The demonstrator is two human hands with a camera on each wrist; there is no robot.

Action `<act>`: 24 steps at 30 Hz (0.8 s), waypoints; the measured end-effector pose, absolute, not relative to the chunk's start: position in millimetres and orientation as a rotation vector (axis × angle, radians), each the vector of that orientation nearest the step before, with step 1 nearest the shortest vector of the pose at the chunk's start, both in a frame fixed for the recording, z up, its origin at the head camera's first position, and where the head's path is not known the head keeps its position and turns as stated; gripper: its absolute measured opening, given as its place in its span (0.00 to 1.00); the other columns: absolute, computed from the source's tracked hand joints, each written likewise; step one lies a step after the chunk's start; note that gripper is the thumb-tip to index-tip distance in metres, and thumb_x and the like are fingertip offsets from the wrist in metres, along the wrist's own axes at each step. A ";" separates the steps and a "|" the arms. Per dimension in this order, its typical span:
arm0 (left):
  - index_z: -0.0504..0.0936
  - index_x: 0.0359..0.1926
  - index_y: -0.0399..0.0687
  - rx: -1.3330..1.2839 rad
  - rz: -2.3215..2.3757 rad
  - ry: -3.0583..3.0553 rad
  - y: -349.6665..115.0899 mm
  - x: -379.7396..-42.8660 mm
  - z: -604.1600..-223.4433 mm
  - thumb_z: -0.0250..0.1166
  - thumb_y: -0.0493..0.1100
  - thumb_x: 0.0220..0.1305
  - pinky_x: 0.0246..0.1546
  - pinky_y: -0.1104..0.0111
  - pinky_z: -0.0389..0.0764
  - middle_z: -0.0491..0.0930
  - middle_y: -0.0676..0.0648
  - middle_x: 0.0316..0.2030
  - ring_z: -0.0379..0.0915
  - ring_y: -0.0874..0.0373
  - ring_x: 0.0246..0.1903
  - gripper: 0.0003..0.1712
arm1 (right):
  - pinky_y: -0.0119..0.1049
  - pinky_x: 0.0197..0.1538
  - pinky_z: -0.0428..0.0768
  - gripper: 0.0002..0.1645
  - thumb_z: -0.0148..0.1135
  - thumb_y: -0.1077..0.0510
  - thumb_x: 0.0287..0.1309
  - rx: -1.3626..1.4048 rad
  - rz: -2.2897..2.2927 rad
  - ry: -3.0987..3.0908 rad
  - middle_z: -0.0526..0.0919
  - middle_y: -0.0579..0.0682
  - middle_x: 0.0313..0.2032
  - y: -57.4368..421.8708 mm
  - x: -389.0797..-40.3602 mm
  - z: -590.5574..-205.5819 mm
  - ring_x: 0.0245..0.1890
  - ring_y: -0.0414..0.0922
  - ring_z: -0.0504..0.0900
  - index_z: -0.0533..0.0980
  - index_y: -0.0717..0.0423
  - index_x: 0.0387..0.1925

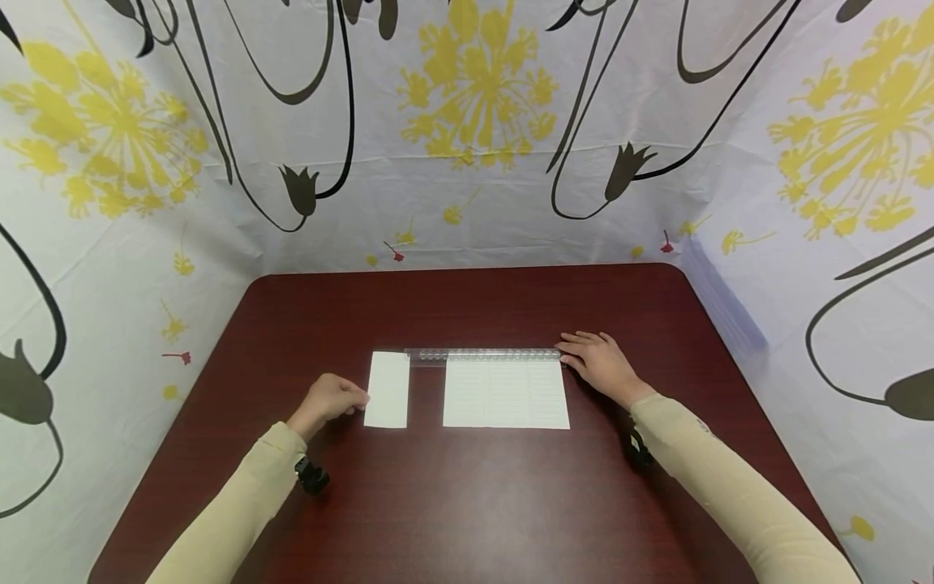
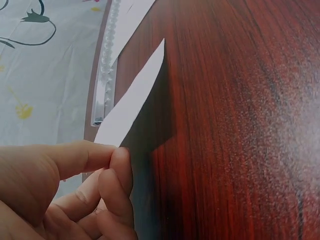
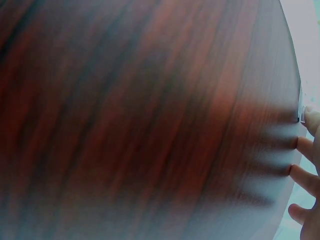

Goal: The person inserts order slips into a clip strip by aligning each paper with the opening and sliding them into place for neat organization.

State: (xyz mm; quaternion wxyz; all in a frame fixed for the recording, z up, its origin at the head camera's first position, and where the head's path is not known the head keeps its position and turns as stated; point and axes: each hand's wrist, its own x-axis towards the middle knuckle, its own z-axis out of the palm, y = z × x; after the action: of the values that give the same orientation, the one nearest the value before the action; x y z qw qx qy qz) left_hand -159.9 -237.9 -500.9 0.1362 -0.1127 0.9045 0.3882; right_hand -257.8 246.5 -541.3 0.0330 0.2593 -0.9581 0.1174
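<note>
My left hand (image 1: 330,397) pinches the left edge of a small white paper piece (image 1: 387,391) between thumb and fingers. In the left wrist view that paper (image 2: 134,102) curves up over the table and casts a dark shadow. A wider white sheet with faint printed lines (image 1: 505,395) lies to its right, a gap of bare table between them. Along the top of both runs a clear plastic ruler (image 1: 426,358) with a scalloped pattern. My right hand (image 1: 601,367) rests with spread fingers at the ruler's right end. Only its fingers (image 3: 305,180) show at the right wrist view's edge.
The dark red wood-grain table (image 1: 467,503) has rounded far corners. White cloth with yellow and grey flower prints (image 1: 467,211) hangs behind it and at both sides. A black wrist device (image 1: 312,476) sits under the left sleeve, another (image 1: 639,448) under the right.
</note>
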 end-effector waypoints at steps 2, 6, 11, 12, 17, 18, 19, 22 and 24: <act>0.89 0.31 0.37 -0.342 1.143 2.609 -237.2 -159.5 -500.7 0.70 0.42 0.55 0.27 0.71 0.76 0.86 0.47 0.26 0.79 0.61 0.25 0.10 | 0.65 0.70 0.62 0.25 0.57 0.47 0.69 0.798 0.360 -2.949 0.74 0.55 0.68 246.5 -257.7 -541.1 0.69 0.58 0.70 0.75 0.50 0.64; 0.89 0.31 0.37 -0.362 1.155 2.601 -236.3 -159.1 -501.5 0.70 0.43 0.55 0.28 0.72 0.77 0.86 0.47 0.26 0.79 0.61 0.24 0.11 | 0.65 0.70 0.62 0.25 0.57 0.48 0.69 0.799 0.362 -2.946 0.74 0.55 0.68 246.5 -257.2 -540.7 0.69 0.58 0.70 0.75 0.50 0.64; 0.89 0.31 0.38 -0.369 1.146 2.617 -235.1 -159.6 -503.3 0.70 0.44 0.55 0.28 0.72 0.76 0.87 0.47 0.26 0.79 0.62 0.24 0.11 | 0.64 0.70 0.63 0.25 0.57 0.48 0.69 0.798 0.363 -2.940 0.75 0.55 0.67 246.3 -256.5 -540.0 0.69 0.59 0.71 0.76 0.51 0.63; 0.89 0.31 0.38 -0.367 1.146 2.623 -235.1 -159.6 -503.8 0.70 0.44 0.55 0.27 0.72 0.76 0.87 0.47 0.26 0.79 0.62 0.24 0.11 | 0.64 0.70 0.63 0.25 0.57 0.48 0.69 0.797 0.363 -2.940 0.75 0.55 0.67 246.2 -256.5 -539.8 0.69 0.59 0.71 0.76 0.51 0.63; 0.89 0.31 0.39 -0.362 1.148 2.651 -236.0 -160.1 -507.5 0.71 0.45 0.56 0.28 0.72 0.75 0.86 0.48 0.25 0.78 0.62 0.24 0.11 | 0.65 0.70 0.62 0.25 0.57 0.48 0.69 0.798 0.364 -2.940 0.74 0.55 0.67 245.9 -256.4 -539.6 0.69 0.59 0.71 0.75 0.50 0.64; 0.89 0.30 0.40 -0.356 1.147 2.658 -236.0 -160.2 -508.0 0.71 0.45 0.56 0.28 0.72 0.75 0.86 0.48 0.25 0.78 0.62 0.24 0.11 | 0.65 0.70 0.62 0.25 0.57 0.48 0.69 0.798 0.365 -2.940 0.74 0.55 0.67 245.9 -256.4 -539.6 0.69 0.59 0.71 0.75 0.50 0.64; 0.89 0.30 0.40 -0.357 1.148 2.662 -235.8 -160.4 -508.4 0.71 0.45 0.56 0.28 0.72 0.75 0.86 0.48 0.25 0.78 0.61 0.24 0.11 | 0.65 0.70 0.62 0.25 0.57 0.48 0.69 0.798 0.365 -2.940 0.74 0.55 0.67 245.9 -256.4 -539.6 0.69 0.58 0.71 0.75 0.50 0.64; 0.89 0.31 0.40 -0.349 1.146 2.675 -234.6 -160.8 -508.5 0.71 0.45 0.56 0.28 0.72 0.75 0.87 0.48 0.26 0.78 0.61 0.24 0.11 | 0.65 0.70 0.62 0.25 0.57 0.48 0.69 0.797 0.371 -2.939 0.74 0.55 0.67 246.0 -256.4 -539.5 0.69 0.59 0.71 0.75 0.50 0.64; 0.89 0.31 0.41 -0.341 1.146 2.684 -233.6 -161.2 -508.1 0.71 0.45 0.56 0.28 0.72 0.76 0.87 0.48 0.27 0.79 0.61 0.24 0.11 | 0.65 0.70 0.62 0.25 0.57 0.48 0.69 0.796 0.374 -2.939 0.74 0.55 0.67 246.0 -256.5 -539.4 0.69 0.59 0.71 0.75 0.50 0.64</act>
State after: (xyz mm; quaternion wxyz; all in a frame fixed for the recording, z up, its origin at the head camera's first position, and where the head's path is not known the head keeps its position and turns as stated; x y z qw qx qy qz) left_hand -161.2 -233.6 -508.1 0.1016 -0.1153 0.9088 0.3880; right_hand -256.5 246.0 -539.4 0.0370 0.2592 -0.9574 0.1219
